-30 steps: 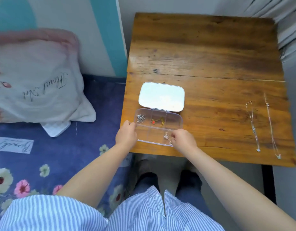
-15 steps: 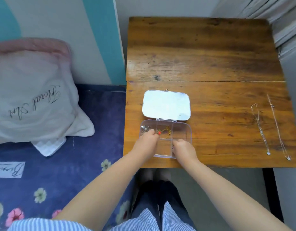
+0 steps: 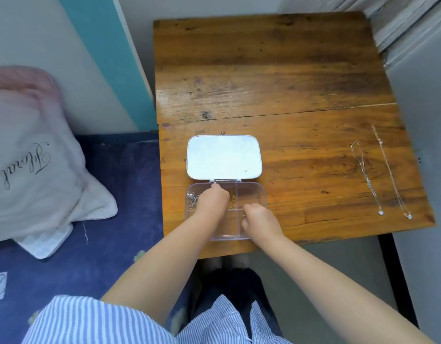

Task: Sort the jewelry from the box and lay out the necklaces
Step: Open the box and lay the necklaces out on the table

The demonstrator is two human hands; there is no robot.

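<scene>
Since a second ago, left hand moved into box, curled | right hand curled, grip unclear

One camera is looking down from the person's head.

It is facing forward and down, sitting high above the counter, so the whole top is fitting in. The arms are reaching out from the bottom edge, with a pillow showing far off to the left.
</scene>
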